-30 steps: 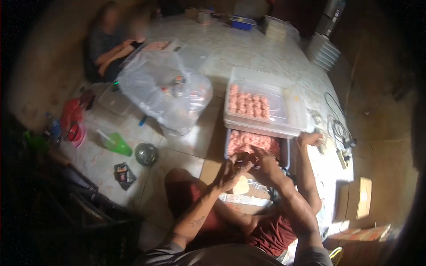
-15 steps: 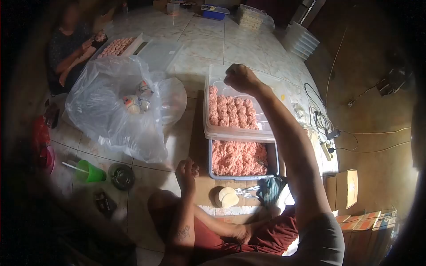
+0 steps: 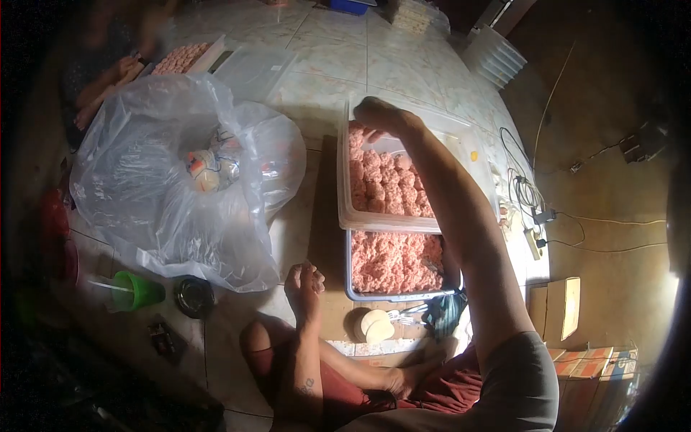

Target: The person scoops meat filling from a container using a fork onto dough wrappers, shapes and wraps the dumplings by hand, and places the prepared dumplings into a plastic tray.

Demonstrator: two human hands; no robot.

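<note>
My right hand [image 3: 385, 117] reaches over the far left corner of a clear plastic container [image 3: 344, 176], its fingers bent down beside the meat. Whatever it grips is hidden from view. Rows of raw ground-meat balls [image 3: 389, 186] fill the left part of that container. Closer to me, a blue-grey tub [image 3: 349, 270] holds a mass of raw ground meat [image 3: 396, 263]; the container overlaps its far edge. My left hand [image 3: 306, 281] hovers left of the tub with fingers curled, and its inside cannot be made out.
A large clear plastic bag [image 3: 137, 173] with wrapped items lies left. Round pale discs [image 3: 376, 326] and forks [image 3: 410, 313] sit before the tub. A green cup [image 3: 140, 289] and dark dish [image 3: 194, 297] stand left. Another person [image 3: 101, 86] sits far left by a meat tray [image 3: 181, 59]. Cables [image 3: 529, 194] lie right.
My right hand has lowered from above the container to its far left corner, fingers now pointing down. My left hand stays curled near the same place. The view has shifted slightly.
</note>
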